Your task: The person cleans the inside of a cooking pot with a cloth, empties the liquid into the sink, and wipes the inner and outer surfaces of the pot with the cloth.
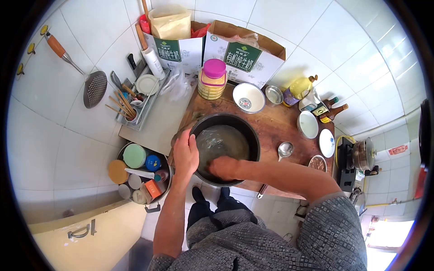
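Observation:
A wide dark pot (253, 135) with cloudy liquid inside stands at the front left of the wooden table. My left hand (185, 152) is closed on its left rim, thumb up along the edge. Inside the pot, low against the near wall, is my right hand (223, 168), its fingers curled. Whatever those fingers hold, if anything, is hidden. To the right of the pot lies a metal ladle (285, 150). Behind it are a jar with a purple lid (213, 74) and a white bowl (249, 98).
The wooden table (280, 122) also bears a small metal bowl (274, 94), an oil bottle (299, 89), dark sauce bottles (333, 113), a pale bowl (308, 124), a white plate (327, 142) and a bowl of brown food (318, 163). Milk cartons (244, 56) line the wall. A container of jars (135, 156) stands left.

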Tool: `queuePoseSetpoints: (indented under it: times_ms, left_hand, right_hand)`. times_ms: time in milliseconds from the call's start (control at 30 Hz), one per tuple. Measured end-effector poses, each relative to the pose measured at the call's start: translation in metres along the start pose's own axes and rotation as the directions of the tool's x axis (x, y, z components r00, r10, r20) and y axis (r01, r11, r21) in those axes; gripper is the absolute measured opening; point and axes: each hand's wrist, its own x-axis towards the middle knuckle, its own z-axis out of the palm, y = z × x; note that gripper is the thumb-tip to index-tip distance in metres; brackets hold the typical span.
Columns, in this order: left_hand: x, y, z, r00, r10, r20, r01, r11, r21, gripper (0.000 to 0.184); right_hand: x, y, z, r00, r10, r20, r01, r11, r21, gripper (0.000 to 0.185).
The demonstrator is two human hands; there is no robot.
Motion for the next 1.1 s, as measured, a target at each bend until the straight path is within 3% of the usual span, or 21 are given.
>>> queuePoseSetpoints:
  times_ms: [67, 167, 233, 267, 333, 367, 433, 467, 533, 567, 633, 767, 833, 867, 933, 1067, 1100]
  left_hand:
    - [0.000, -0.002, 0.000, 1.000, 0.006, -0.001, -0.006, 1.000, 0.004, 0.024]
    - [-0.001, -0.006, 0.001, 1.000, 0.018, 0.003, -0.018, 1.000, 0.013, 0.025]
    - [-0.001, -0.008, 0.002, 1.000, 0.025, 0.008, -0.025, 0.999, 0.022, 0.026]
    - [-0.001, -0.010, 0.003, 0.999, 0.030, 0.012, -0.030, 0.999, 0.016, 0.027]
    - [-0.001, -0.010, 0.000, 0.999, 0.036, 0.012, -0.036, 0.999, 0.016, 0.027]
    - [-0.002, -0.009, 0.000, 1.000, 0.021, 0.014, -0.021, 1.000, 0.015, 0.027]
    - [-0.001, -0.009, 0.001, 1.000, 0.013, 0.013, -0.013, 1.000, 0.009, 0.027]
    - [-0.001, -0.011, 0.002, 1.000, 0.017, 0.006, -0.018, 1.000, 0.019, 0.027]
    - [0.000, -0.011, 0.004, 1.000, 0.027, -0.003, -0.027, 0.999, 0.021, 0.027]
    - [0.000, -0.010, 0.004, 1.000, 0.021, -0.002, -0.021, 1.000, 0.021, 0.027]
    - [0.000, -0.010, 0.003, 1.000, 0.020, 0.004, -0.020, 1.000, 0.022, 0.027]
    - [0.000, -0.005, 0.002, 0.999, 0.042, -0.012, -0.042, 0.999, -0.006, 0.026]
    - [0.000, -0.001, -0.002, 1.000, 0.016, -0.008, -0.016, 1.000, 0.002, 0.026]
    - [0.000, 0.000, -0.003, 1.000, 0.003, 0.015, -0.004, 1.000, 0.030, 0.027]
    - [0.000, -0.002, -0.002, 0.999, -0.011, 0.041, 0.009, 0.998, 0.059, 0.028]
    - [0.000, -0.009, 0.003, 0.999, 0.052, -0.007, -0.052, 0.999, -0.001, 0.026]
    - [0.000, -0.008, 0.002, 0.999, 0.044, -0.008, -0.044, 0.999, -0.005, 0.026]
  right_hand:
    - [0.012, -0.005, -0.004, 0.979, -0.067, -0.192, 0.070, 0.998, 0.009, 0.013]
    - [0.022, 0.003, -0.038, 0.956, -0.091, -0.278, 0.081, 0.996, -0.048, 0.017]
    - [0.048, 0.044, -0.005, 0.803, -0.295, -0.518, 0.175, 0.947, -0.269, 0.022]
    - [0.044, 0.048, -0.014, 0.800, -0.298, -0.521, 0.178, 0.947, -0.268, 0.022]
    - [0.027, 0.051, -0.034, 0.917, 0.089, -0.389, -0.151, 0.980, -0.132, 0.027]
    - [0.019, 0.054, -0.031, 0.916, 0.085, -0.392, -0.147, 0.980, -0.132, 0.027]
    - [0.006, 0.065, -0.023, 0.879, 0.222, -0.422, -0.321, 0.930, -0.179, 0.034]
    - [0.003, 0.065, -0.018, 0.878, 0.223, -0.423, -0.324, 0.928, -0.185, 0.034]
    - [-0.006, 0.056, -0.006, 0.935, 0.322, -0.150, -0.347, 0.916, -0.202, 0.033]
    - [-0.007, 0.052, -0.003, 0.934, 0.324, -0.151, -0.351, 0.913, -0.207, 0.033]
    - [-0.005, 0.040, -0.001, 0.967, 0.251, 0.048, -0.235, 0.948, -0.213, 0.035]
    - [-0.009, 0.027, -0.014, 0.975, 0.170, 0.143, -0.155, 0.982, -0.112, 0.039]
    - [-0.020, 0.020, -0.022, 0.956, 0.269, -0.114, -0.221, 0.922, 0.319, 0.030]
    - [-0.023, 0.019, -0.026, 0.958, 0.264, -0.114, -0.217, 0.923, 0.317, 0.030]
    - [-0.031, 0.021, -0.034, 0.903, 0.264, -0.338, -0.087, 0.885, 0.457, 0.033]
    - [-0.045, 0.029, -0.046, 0.835, 0.326, -0.443, -0.077, 0.866, 0.494, 0.037]
    - [-0.052, 0.031, -0.048, 0.873, 0.217, -0.437, -0.074, 0.944, 0.321, 0.036]
